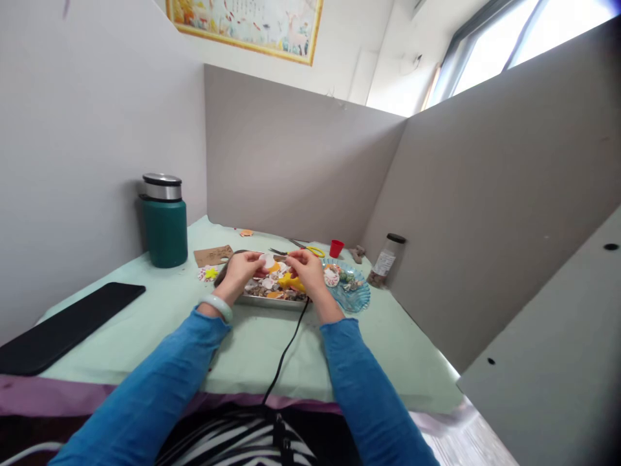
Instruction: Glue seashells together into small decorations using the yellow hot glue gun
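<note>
Work appears unfinished, with the left hand (241, 269) pinching a white piece (266, 260) above the metal tray (272, 302) on the desk (388, 349), the right hand's (308, 268) grip indiscernible, and many shell-like pieces (268, 283) lying loose below.

On the desk (398, 356) before you lies the tray (269, 302), pieces (264, 283) in it. To its left stands the flask (165, 232); to its right you have the plate (358, 300), the jar (387, 262) farther right, the cup (336, 249) behind the plate.

Green bottle (167, 230) (silver-topped), framed picture (247, 27)
</note>
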`<state>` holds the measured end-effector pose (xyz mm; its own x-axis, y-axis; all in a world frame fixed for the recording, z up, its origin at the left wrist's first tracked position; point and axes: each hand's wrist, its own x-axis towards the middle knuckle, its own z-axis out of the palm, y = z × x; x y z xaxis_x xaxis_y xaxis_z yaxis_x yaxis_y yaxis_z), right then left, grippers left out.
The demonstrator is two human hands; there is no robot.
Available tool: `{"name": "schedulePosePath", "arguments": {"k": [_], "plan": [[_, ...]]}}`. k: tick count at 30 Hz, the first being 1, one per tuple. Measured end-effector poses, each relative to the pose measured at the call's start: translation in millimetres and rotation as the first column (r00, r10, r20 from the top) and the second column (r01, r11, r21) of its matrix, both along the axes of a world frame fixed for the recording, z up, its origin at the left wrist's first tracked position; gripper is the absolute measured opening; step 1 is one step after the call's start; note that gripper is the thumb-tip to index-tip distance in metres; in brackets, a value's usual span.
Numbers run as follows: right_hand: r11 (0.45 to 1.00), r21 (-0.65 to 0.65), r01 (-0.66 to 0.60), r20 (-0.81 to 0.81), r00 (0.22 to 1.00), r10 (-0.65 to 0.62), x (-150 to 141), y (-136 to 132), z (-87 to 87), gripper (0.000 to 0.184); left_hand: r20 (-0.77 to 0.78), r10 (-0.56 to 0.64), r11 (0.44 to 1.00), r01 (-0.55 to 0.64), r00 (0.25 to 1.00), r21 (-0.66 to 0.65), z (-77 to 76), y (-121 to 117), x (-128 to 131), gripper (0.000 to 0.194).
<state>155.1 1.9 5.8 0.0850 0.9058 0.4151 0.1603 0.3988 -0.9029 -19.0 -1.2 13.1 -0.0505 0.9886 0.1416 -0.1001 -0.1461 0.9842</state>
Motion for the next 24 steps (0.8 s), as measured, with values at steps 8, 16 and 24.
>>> {"name": "schedulePosePath", "arguments": {"k": [8, 16, 24], "plan": [[0.995, -0.074, -0.069, -0.381, 0.924, 0.036, -12.5, -3.9, -5.1, 0.023, -0.031, -0.082, 0.997, 0.081, 0.996, -0.020, -1.5, -4.6, 8.2, 0.014], [0.997, 0.013, 0.075, -0.297, 0.952, -0.068, -15.6, 0.7, -14.2, 0.024, -0.012, -0.087, 0.996, 0.087, 0.996, -0.007, -2.9, -5.9, 13.7, 0.016], [0.999, -0.040, 0.035, -0.325, 0.945, -0.046, -19.6, -3.8, -10.5, 0.024, 0.008, -0.105, 0.994, 0.105, 0.994, 0.002, -2.5, -6.7, 14.0, 0.014]]}}
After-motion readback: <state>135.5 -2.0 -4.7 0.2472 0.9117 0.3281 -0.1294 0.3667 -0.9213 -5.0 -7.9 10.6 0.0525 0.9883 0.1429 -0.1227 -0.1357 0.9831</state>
